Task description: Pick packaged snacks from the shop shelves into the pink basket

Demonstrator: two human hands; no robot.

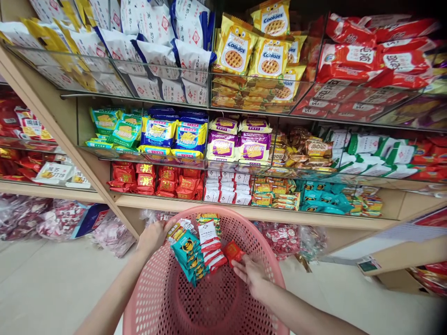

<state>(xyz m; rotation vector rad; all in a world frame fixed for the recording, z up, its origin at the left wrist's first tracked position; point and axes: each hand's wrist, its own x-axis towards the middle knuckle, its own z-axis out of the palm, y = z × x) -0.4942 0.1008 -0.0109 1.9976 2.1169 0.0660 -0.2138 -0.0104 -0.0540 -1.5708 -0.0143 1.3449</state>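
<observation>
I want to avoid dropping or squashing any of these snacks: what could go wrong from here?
The red packet sits at the fingertips of the right hand, so it could slip. The teal packets and white-and-red packets are bunched high in the pink basket, beside the left hand, and might slide to the bottom. The basket's far rim is close to the lowest shelf edge, so a forward push may knock it.

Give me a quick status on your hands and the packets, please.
Left hand at pink basket rim. Right hand holding red packet. Teal packets between hands. Wooden shelf edge close behind.
</observation>
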